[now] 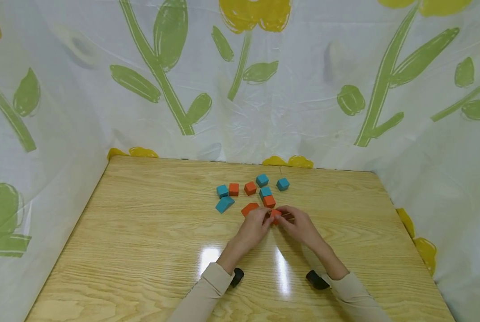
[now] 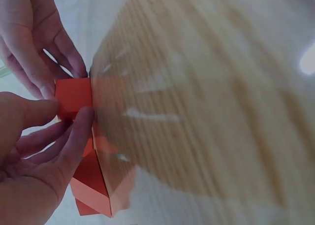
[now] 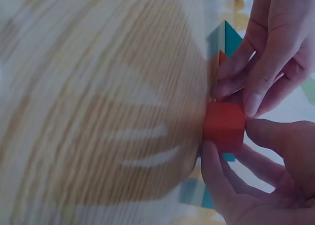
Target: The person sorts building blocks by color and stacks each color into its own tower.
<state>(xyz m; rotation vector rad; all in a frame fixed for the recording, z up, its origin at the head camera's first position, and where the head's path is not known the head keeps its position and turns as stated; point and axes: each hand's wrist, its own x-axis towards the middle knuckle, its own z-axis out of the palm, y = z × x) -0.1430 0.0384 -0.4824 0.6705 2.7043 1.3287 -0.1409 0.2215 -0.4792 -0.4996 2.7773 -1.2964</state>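
Note:
Thumbs and fingers of both hands pinch one red cube low over the wooden table. My left hand is on its left side and my right hand on its right. In the left wrist view the cube has fingers at its sides and corners; the right wrist view shows its front face. Just beyond the hands, a second red cube adjoins a blue cube. An angular red block lies close by the left fingers, partly hidden by them.
Farther back lie two blue cubes and a red cube. To the left are another red cube, a blue cube and a slanted blue block. Flower-printed white sheeting borders the wooden table.

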